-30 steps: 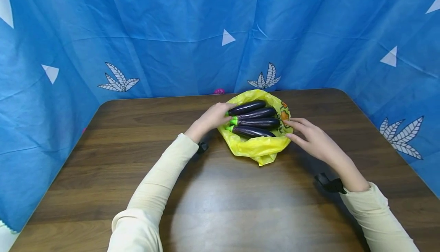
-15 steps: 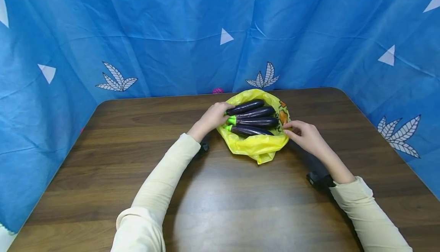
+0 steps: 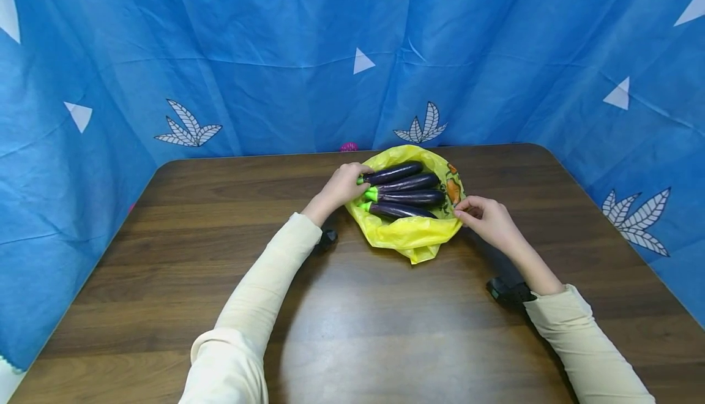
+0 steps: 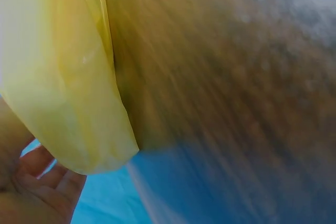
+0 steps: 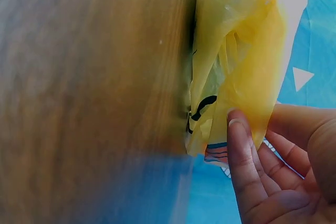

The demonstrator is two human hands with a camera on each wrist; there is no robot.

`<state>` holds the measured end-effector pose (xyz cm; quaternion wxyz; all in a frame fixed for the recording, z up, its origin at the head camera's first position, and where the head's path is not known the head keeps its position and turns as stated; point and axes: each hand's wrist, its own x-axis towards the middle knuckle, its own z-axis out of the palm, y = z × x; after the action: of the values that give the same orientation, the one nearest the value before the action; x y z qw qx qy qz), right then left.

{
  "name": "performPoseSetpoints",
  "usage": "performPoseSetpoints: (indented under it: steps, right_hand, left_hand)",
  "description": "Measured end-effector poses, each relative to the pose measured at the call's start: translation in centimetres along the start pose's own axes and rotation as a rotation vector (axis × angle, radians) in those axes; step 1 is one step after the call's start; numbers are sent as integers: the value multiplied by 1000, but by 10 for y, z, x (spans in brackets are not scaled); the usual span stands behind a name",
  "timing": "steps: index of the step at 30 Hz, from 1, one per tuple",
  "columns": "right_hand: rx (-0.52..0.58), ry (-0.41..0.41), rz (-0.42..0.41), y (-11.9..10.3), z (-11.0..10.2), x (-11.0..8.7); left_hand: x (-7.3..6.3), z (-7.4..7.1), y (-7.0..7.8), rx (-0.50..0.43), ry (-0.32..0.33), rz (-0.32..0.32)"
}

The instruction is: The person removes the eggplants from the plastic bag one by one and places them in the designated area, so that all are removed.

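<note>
Several dark purple eggplants (image 3: 412,198) with green stems lie side by side inside an opened yellow plastic bag (image 3: 410,232). At the bag's left rim, my left hand (image 3: 343,185) holds the plastic near the stems. In the left wrist view, the yellow bag (image 4: 79,87) covers part of the left hand (image 4: 39,187), with curled fingers showing beyond it. My right hand (image 3: 487,220) pinches the right rim between thumb and fingers. The right wrist view shows the bag wall (image 5: 247,72) caught between the digits of the right hand (image 5: 278,171).
The bag rests near the far edge of a brown wooden table (image 3: 352,330). A blue curtain (image 3: 275,55) with white triangles and leaf prints hangs behind and along both sides. Each wrist wears a black strapped device, such as the right wrist device (image 3: 509,292).
My right hand has drawn its thumb and fingers together on the bag's right rim, its forearm moving slightly left. The left hand stays at the left rim. The eggplants lie as before.
</note>
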<state>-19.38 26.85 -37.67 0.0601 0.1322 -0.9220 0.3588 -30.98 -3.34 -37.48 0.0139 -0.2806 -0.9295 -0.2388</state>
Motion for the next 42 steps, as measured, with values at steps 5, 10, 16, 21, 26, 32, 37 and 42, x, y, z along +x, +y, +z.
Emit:
performPoseSetpoints:
  steps: [5, 10, 16, 21, 26, 32, 37, 42]
  right_hand:
    - [10, 7, 9, 0, 2, 2]
    - [13, 12, 17, 0, 3, 2]
    - [24, 7, 22, 0, 3, 2]
    - [26, 14, 21, -1, 3, 2]
    - [26, 17, 19, -1, 2, 1]
    - [20, 19, 19, -1, 1, -1]
    - [27, 21, 17, 0, 1, -1]
    - [28, 28, 9, 0, 1, 0]
  left_hand:
    - [-3, -1, -3, -105, 47, -33]
    - [-6, -6, -3, -280, 127, -83]
    - [-11, -10, -7, -564, 191, -156]
    - [-18, -14, -14, -729, 207, -168]
    - [-27, -22, -21, -841, 204, -179]
    - [-41, -40, -28, -1064, 216, -252]
    - [-55, -55, -42, -1152, 240, -296]
    - [-71, -68, -61, -1222, 244, -317]
